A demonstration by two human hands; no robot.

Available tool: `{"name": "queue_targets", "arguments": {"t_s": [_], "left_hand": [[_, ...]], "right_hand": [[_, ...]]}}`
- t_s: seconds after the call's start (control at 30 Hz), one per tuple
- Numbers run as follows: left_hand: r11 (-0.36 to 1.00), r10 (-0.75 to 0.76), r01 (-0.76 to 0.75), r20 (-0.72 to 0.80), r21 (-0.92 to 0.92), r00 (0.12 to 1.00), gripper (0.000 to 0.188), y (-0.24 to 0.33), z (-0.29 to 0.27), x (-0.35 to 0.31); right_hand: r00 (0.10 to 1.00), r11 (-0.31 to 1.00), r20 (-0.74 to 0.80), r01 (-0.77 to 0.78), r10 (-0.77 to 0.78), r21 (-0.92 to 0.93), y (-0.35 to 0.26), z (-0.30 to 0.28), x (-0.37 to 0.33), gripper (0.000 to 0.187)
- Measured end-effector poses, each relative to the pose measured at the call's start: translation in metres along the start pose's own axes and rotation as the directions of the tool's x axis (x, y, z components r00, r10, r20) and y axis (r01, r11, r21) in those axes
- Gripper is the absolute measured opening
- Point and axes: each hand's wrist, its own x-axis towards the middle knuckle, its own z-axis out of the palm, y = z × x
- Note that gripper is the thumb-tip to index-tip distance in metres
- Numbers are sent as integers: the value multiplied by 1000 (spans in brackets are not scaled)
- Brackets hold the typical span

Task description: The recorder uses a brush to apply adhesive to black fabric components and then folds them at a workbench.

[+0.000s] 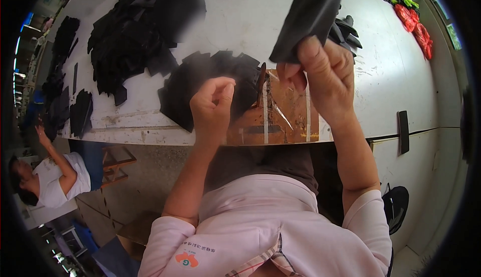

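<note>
Your right hand [330, 81] has a black piece [313, 16]: fingers closed, its near end pinched between thumb and fingers, the rest running up out of view. Piece is held over the surface [396, 86], above the far end of the brown board [293, 119] at the front edge. Your left hand [211, 109] is in front of the fanned black pile [175, 91]; fingers curled in, thumb tip by the index finger, nothing visible in them. Can't tell if that hand touches the pile. Fanned pile reaches the front edge, just beside the board. Bigger black heap [128, 36] sits farther back, toward the left edge. Smaller black stack [348, 32] past your right hand. Dark strip [403, 131] lies across the front edge, near the right corner. Red bags [415, 24] along the right edge, toward the back.
</note>
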Motion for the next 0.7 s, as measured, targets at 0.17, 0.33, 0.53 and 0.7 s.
{"name": "queue_targets", "arguments": {"t_s": [0.17, 0.33, 0.53, 0.7], "left_hand": [[774, 139, -234, 202, 588, 969, 39, -26, -4, -29], [611, 176, -294, 236, 735, 956, 37, -35, -5, -47], [707, 326, -307, 92, 636, 941, 16, -38, -14, -43], [937, -272, 262, -10, -230, 962, 8, 2, -24, -41]], "right_hand": [[887, 981, -429, -108, 170, 164, 25, -43, 21, 43], [802, 862, -325, -430, 502, 270, 65, -15, -45, 35], [771, 781, -126, -612, 624, 122, 89, 8, -90, 35], [706, 690, 149, -708, 692, 147, 84, 26, -100, 42]]}}
